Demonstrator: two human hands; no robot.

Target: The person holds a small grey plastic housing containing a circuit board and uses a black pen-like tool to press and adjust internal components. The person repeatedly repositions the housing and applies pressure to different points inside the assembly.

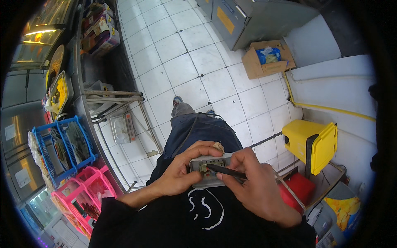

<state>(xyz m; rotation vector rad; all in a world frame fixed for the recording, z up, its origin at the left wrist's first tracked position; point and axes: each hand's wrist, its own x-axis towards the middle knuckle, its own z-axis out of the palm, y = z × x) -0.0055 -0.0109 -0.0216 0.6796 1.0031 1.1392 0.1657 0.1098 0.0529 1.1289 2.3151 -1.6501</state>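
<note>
Close to my body, my left hand (184, 167) grips a small grey open box (213, 182) by its left end. Its thumb lies at the near side and its fingers run along the far rim. Inside the box show pale greenish fittings (202, 167) and a bit of red, too small to name. My right hand (256, 177) is closed around a dark, slim, stick-like tool (227, 170), its kind unclear. The tool's far end reaches into the box, by the fittings. A small tan piece (218, 147) sits at my left fingertips; whether they hold it is unclear.
To the left, a metal counter carries a blue basket (68, 144) and a pink basket (84, 192). A yellow bin (308, 142) and a red container (297, 190) are at the right. A cardboard box (269, 62) stands on the white tiled floor (182, 53) ahead.
</note>
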